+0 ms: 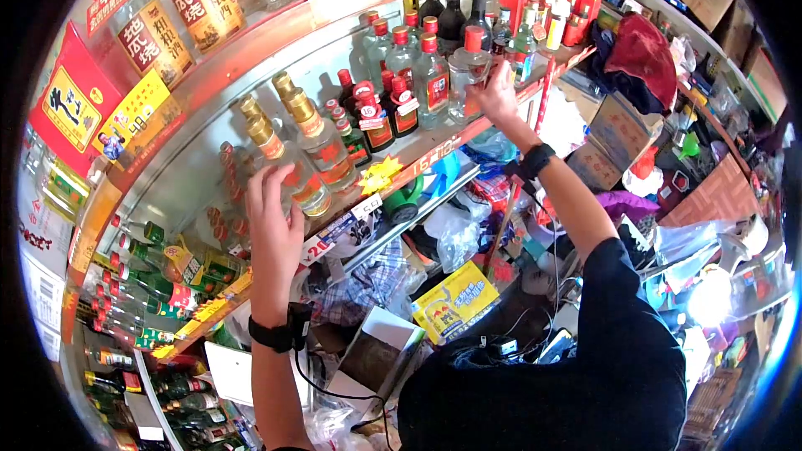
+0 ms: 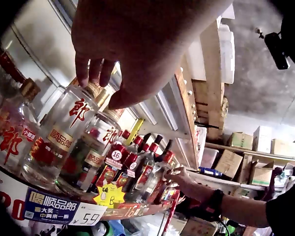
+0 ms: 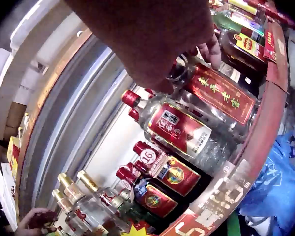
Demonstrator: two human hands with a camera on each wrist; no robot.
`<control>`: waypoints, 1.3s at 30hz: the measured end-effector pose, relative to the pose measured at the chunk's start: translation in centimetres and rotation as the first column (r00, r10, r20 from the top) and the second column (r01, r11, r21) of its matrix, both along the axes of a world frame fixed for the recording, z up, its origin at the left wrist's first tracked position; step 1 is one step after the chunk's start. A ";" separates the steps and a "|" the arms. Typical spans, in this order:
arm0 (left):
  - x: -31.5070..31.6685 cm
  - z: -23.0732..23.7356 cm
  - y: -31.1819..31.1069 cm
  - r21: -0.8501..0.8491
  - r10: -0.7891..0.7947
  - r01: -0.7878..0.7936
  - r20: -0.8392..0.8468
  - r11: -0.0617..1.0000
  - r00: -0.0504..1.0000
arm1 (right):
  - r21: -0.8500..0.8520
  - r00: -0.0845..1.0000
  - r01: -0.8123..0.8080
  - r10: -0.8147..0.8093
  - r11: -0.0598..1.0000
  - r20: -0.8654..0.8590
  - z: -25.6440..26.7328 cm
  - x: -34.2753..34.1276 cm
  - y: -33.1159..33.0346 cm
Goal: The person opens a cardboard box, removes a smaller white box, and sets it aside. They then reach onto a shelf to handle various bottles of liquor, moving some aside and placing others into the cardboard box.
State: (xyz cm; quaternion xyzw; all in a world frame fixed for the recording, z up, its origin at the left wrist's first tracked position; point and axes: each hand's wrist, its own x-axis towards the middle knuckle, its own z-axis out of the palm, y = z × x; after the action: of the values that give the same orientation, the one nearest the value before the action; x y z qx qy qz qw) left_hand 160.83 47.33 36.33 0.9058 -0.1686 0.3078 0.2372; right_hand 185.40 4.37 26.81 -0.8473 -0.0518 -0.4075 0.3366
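While the right hand (image 1: 494, 93) curls its thumb and fingers round the neck of a red-capped bottle (image 1: 468, 79) at one o'clock in the head view, the left hand (image 1: 277, 221), at nine o'clock, holds its fingers loosely spread beside the gold-capped bottles (image 1: 322, 149); whether it touches them, I cannot tell. All these bottles stand on the shelf (image 1: 455, 139). From the gripped bottle, the dark bottles (image 1: 404, 115) stand toward eight o'clock, a yellow star (image 1: 380, 176) lower on the shelf's edge.
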 end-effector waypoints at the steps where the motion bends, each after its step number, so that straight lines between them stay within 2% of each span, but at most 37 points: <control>1: 0.0 0.2 -0.2 -0.003 -0.008 0.008 0.007 1.000 1.000 | 0.022 1.000 0.021 -0.021 1.000 0.014 -0.6 0.4 0.4; 5: -0.7 0.6 -0.5 -0.027 -0.029 0.030 0.014 0.999 0.999 | 0.164 0.997 0.074 -0.075 0.984 -0.001 -2.8 1.6 1.2; 9: -1.4 0.3 0.5 -0.002 -0.010 0.009 -0.023 1.000 1.000 | 0.171 0.991 0.121 -0.109 0.978 -0.073 -3.1 1.0 2.1; 12: -1.9 0.1 0.9 -0.018 0.022 -0.023 -0.049 1.000 0.999 | 0.142 0.992 0.125 -0.123 0.982 -0.022 -3.5 1.2 2.4; 15: -1.6 -0.5 1.6 0.064 0.051 -0.051 0.011 0.997 0.999 | 0.173 0.997 0.078 -0.081 0.982 0.013 -3.2 1.0 2.5; 18: -2.0 -0.6 1.1 -0.006 0.058 -0.058 -0.057 0.998 0.997 | 0.212 0.999 0.047 -0.045 0.976 -0.014 -2.6 0.2 2.7; 21: -1.8 -0.8 1.4 0.010 0.057 -0.057 -0.070 0.998 0.996 | 0.202 1.000 0.019 -0.015 0.979 -0.020 -2.1 -0.1 2.4; 25: -1.6 -1.3 1.7 0.016 0.041 -0.040 -0.057 0.999 0.998 | 0.268 0.990 -0.008 0.045 0.963 -0.132 -2.1 0.0 1.6; 32: -1.9 -1.5 1.3 0.040 0.025 -0.023 -0.052 0.999 0.998 | 0.280 0.989 -0.032 0.071 0.960 -0.128 -2.3 0.1 1.2; 36: -2.0 -1.3 0.9 0.046 0.023 -0.021 -0.043 0.999 0.999 | 0.228 0.999 -0.007 0.019 0.974 -0.050 -2.9 0.1 1.5; 39: -2.2 -1.1 0.7 0.005 0.021 -0.020 -0.090 1.000 0.996 | 0.221 0.995 0.082 -0.067 0.972 -0.077 -3.0 -0.2 1.3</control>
State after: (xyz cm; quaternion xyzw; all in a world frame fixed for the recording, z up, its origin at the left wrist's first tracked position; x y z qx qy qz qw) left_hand 158.68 48.07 35.24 0.9210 -0.1491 0.2688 0.2395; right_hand 185.20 5.72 23.78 -0.8190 0.0379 -0.3935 0.4159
